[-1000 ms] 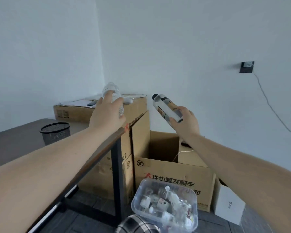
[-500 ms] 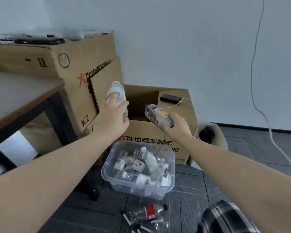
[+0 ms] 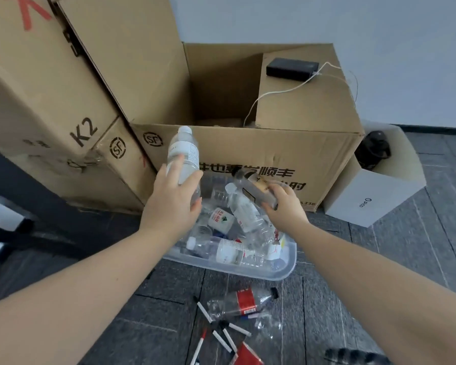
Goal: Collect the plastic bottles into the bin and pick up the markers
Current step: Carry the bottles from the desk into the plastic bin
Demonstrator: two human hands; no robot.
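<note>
Hovering over the clear bin (image 3: 279, 270) on the floor, already crowded with plastic bottles, I hold one bottle per hand. My left hand (image 3: 173, 204) is wrapped round an upright white-capped bottle (image 3: 182, 156); my right hand (image 3: 283, 204) clasps a brown-labelled bottle (image 3: 253, 184) lying sideways. Best lowered close before letting go, lest either bounce out. A red-labelled bottle (image 3: 241, 301) and scattered markers (image 3: 228, 338) wait on the floor just beside the bin.
</note>
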